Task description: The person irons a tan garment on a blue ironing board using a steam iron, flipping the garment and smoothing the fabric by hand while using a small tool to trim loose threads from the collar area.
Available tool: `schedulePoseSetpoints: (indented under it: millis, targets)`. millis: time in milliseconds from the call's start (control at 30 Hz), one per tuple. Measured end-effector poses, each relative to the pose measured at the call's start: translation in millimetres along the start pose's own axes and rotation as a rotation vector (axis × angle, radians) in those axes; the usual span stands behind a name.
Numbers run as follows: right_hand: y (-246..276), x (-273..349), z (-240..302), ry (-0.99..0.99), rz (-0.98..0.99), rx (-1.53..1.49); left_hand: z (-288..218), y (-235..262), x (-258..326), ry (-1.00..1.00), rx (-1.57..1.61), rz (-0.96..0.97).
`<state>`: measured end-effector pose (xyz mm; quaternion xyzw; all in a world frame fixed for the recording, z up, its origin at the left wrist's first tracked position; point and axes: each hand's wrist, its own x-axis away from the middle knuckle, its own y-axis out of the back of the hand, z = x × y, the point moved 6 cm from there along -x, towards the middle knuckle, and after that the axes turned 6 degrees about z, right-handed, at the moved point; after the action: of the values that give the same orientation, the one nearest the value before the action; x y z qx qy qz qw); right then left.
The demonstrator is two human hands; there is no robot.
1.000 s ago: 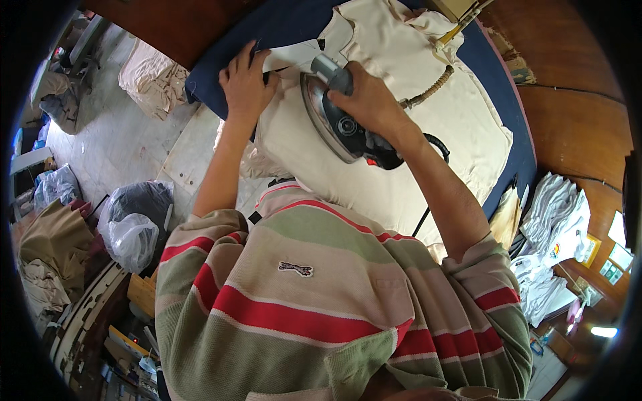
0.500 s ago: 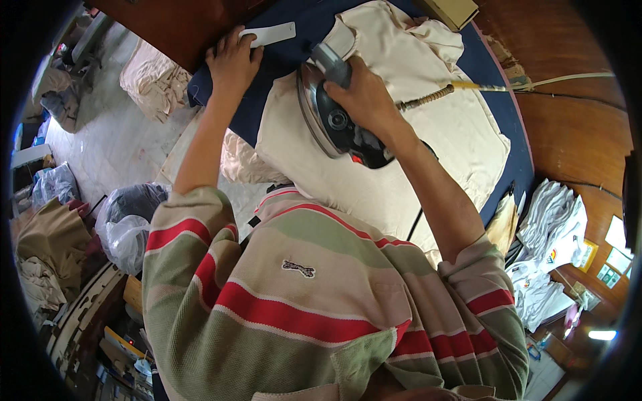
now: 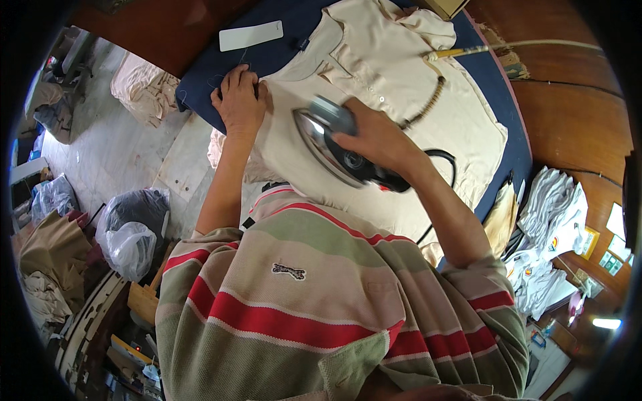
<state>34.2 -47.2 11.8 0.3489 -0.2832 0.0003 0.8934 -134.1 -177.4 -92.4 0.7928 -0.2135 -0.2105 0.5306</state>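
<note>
My right hand (image 3: 378,134) is wrapped round the handle of a black and grey iron (image 3: 348,157), whose soleplate rests on or just above a cream garment (image 3: 401,194). The garment lies spread out, with its collar at the far side. My left hand (image 3: 242,103) lies palm down at the garment's left edge, fingers apart and a little bent on the dark blue cover (image 3: 274,57). Beyond that hand a flat white card (image 3: 251,35) rests on the cover. A coiled brown-wrapped hose (image 3: 428,100) and a black cord trail from the iron.
A yellowish rod (image 3: 461,51) with a pale tube reaches in from the right. Folded white garments (image 3: 548,214) hang or lie at the right. Cream cloth (image 3: 147,87) is heaped on the floor at the left, near plastic bags (image 3: 132,230). A cardboard box (image 3: 443,7) stands at the far edge.
My left hand has let go of the white card and come nearer, to the garment's edge. The iron in my right hand has moved slightly nearer and to the right.
</note>
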Motion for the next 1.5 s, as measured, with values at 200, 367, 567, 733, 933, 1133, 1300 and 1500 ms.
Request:
schedulePoseSetpoints:
  millis: [200, 367, 567, 733, 933, 1133, 1300, 1500]
  targets:
    - [44, 73, -76, -0.301, -0.194, -0.126, -45, 7, 12, -0.243, 0.169, -0.134]
    - [99, 65, -86, -0.261, -0.397, 0.003, -70, -8, 8, -0.286, 0.127, -0.109]
    - [130, -8, -68, -0.003, -0.199, 0.291, -54, -23, -3, -0.263, 0.099, -0.075]
    - [130, -68, -42, 0.183, -0.070, 0.448, -61, -9, 1, -0.245, 0.078, -0.146]
    - [127, -112, -23, 0.348, -0.005, 0.581, -189, -44, 69, -0.705, 0.258, 0.125]
    - [127, -128, -22, 0.355, 0.088, 0.635, -224, -79, 57, -0.709, 0.208, 0.169]
    - [125, -137, -26, 0.417, 0.103, 0.601, -229, -76, 56, -0.548, 0.434, 0.180]
    - [116, -123, -4, 0.489, 0.164, 0.629, -232, -73, 59, -0.452, 0.573, 0.148]
